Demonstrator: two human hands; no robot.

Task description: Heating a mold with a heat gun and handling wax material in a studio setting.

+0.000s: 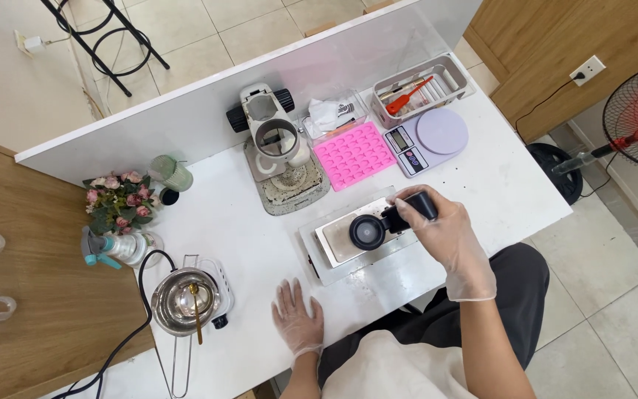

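Gripping the black handled cup [378, 226], the right hand [448, 236] holds it over the metal tray [334, 247].
Left hand [297, 316] lies flat, released, on the tabletop [245, 236]; one tilt could spill contents beyond the tray.

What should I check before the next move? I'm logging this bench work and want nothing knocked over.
1. Right hand grips the black round tool by its handle: ok.
2. Tool head sits over the metal plate: ok.
3. Left hand flat on the table, apart from the plate: ok.
4. Steel pot on its small heater, well left of both hands: ok.
5. Heater on or off: cannot tell.
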